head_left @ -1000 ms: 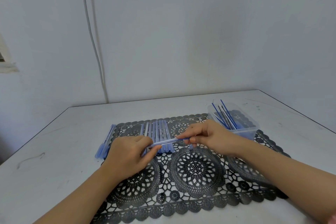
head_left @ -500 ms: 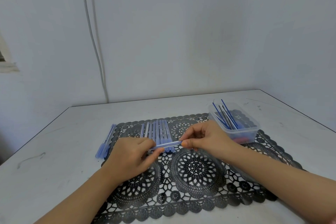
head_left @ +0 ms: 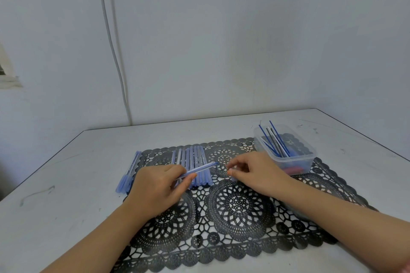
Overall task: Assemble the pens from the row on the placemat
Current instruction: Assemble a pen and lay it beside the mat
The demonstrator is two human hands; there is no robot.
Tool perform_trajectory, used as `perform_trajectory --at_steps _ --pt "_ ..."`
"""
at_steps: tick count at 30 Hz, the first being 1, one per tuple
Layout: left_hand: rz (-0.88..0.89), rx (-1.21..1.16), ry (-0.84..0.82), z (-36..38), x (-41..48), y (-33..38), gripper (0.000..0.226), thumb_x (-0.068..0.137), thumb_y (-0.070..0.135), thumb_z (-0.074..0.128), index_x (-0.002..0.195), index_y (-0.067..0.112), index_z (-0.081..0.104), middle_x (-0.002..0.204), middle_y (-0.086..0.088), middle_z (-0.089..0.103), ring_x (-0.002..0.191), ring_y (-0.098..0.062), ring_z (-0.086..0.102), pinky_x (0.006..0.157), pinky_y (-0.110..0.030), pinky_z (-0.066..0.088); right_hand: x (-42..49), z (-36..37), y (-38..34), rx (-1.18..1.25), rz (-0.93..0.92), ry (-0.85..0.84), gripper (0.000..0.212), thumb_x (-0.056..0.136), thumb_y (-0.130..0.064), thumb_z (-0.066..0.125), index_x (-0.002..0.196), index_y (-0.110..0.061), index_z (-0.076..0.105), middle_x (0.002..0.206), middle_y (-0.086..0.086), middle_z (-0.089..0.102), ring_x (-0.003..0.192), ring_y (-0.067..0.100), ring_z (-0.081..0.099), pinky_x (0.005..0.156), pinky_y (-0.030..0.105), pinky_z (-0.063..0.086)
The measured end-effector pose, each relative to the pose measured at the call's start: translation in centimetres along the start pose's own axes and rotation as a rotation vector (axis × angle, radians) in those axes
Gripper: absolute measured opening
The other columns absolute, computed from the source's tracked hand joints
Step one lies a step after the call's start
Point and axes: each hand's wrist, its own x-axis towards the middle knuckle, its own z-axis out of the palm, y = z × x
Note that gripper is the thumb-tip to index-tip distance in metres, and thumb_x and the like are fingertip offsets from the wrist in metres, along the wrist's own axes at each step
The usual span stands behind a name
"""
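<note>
My left hand (head_left: 158, 186) grips a translucent blue pen barrel (head_left: 200, 168) that points up and to the right over the black lace placemat (head_left: 239, 204). A row of several blue barrels (head_left: 193, 162) lies on the mat just behind this hand. My right hand (head_left: 257, 172) hovers a short way off the barrel's tip, fingers curled with thumb and forefinger pinched; whether a small part sits between them is too small to tell. A clear plastic tub (head_left: 286, 150) at the mat's right rear holds several thin blue, black and white refills.
Several finished blue pens (head_left: 128, 173) lie on the white table (head_left: 66, 195) at the mat's left edge. A wall with a white cable (head_left: 115, 55) rises behind the table. The table's right edge runs diagonally past the tub.
My right hand has let go of the barrel's tip and drawn slightly right. The barrel in my left hand has tilted upward at its free end.
</note>
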Motion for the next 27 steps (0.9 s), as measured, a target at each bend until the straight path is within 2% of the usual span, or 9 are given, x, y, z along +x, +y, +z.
perform_trajectory --at_steps 4,6,9,11,14,17,23,27 --pt "-0.004 0.006 -0.01 0.0 0.0 -0.1 0.036 0.092 0.042 0.049 0.067 0.021 0.064 0.051 0.014 0.051 0.041 0.0 0.043 0.041 -0.013 0.031 0.0 0.3 0.0 -0.135 -0.023 -0.036 0.034 0.084 -0.036 0.066 0.114 -0.021 0.065 0.067 -0.011 0.06 0.064 -0.003 0.053 0.059 0.006 0.034" --pt "-0.003 0.007 -0.01 0.0 -0.1 0.0 0.036 0.092 0.042 0.049 0.067 0.02 0.064 0.051 0.014 0.051 0.041 0.0 0.043 0.04 -0.013 0.032 0.0 0.3 -0.1 -0.188 -0.043 -0.051 0.03 0.085 -0.033 0.064 0.112 -0.021 0.067 0.068 -0.015 0.057 0.061 -0.005 0.049 0.055 0.005 0.033" --pt "0.0 0.007 -0.012 0.0 0.0 0.0 0.036 0.092 0.042 0.05 0.067 0.02 0.065 0.051 0.015 0.051 0.041 0.001 0.043 0.039 -0.015 0.034 0.0 0.2 -0.4 -0.188 -0.048 -0.055 0.021 0.087 -0.025 0.063 0.106 -0.02 0.07 0.084 -0.011 0.066 0.06 -0.007 0.048 0.055 0.002 0.035" --pt "0.002 0.004 -0.012 0.0 0.0 0.0 0.035 0.091 0.042 0.05 0.067 0.021 0.065 0.051 0.016 0.05 0.041 0.002 0.042 0.038 -0.015 0.035 -0.1 0.1 -0.6 -0.125 -0.03 -0.016 0.018 0.086 -0.019 0.063 0.102 -0.02 0.071 0.083 -0.009 0.067 0.063 -0.006 0.052 0.058 0.001 0.038" --pt "0.002 0.006 -0.013 -0.1 0.0 0.1 0.035 0.091 0.042 0.05 0.067 0.021 0.065 0.051 0.016 0.05 0.041 0.002 0.041 0.038 -0.014 0.035 -0.4 0.1 -1.0 0.039 -0.01 0.058 0.016 0.084 -0.012 0.062 0.096 -0.016 0.071 0.075 -0.013 0.063 0.067 -0.003 0.056 0.066 0.007 0.046" --pt "-0.001 0.009 -0.015 -0.1 0.1 0.1 0.036 0.091 0.042 0.049 0.066 0.021 0.064 0.051 0.016 0.049 0.041 0.002 0.041 0.039 -0.014 0.034 -0.7 0.3 -1.6 0.159 -0.011 0.146 0.014 0.082 -0.009 0.066 0.09 -0.018 0.072 0.072 -0.013 0.063 0.064 -0.003 0.057 0.066 0.008 0.048" --pt "0.001 0.004 -0.017 -0.1 0.1 0.1 0.034 0.09 0.042 0.05 0.066 0.021 0.064 0.051 0.016 0.049 0.041 0.002 0.041 0.038 -0.014 0.034 -1.4 0.5 -2.3 0.332 -0.002 0.194 0.02 0.083 -0.011 0.068 0.1 -0.021 0.071 0.084 -0.007 0.07 0.079 0.006 0.065 0.077 0.017 0.053" --pt "0.011 -0.006 -0.03 -0.2 0.2 0.2 0.032 0.09 0.041 0.052 0.066 0.022 0.063 0.051 0.017 0.048 0.041 0.003 0.04 0.038 -0.014 0.034 -1.4 0.6 -2.4 0.375 0.005 0.185 0.021 0.083 -0.011 0.068 0.1 -0.022 0.072 0.08 -0.009 0.069 0.071 -0.001 0.062 0.067 0.013 0.049"
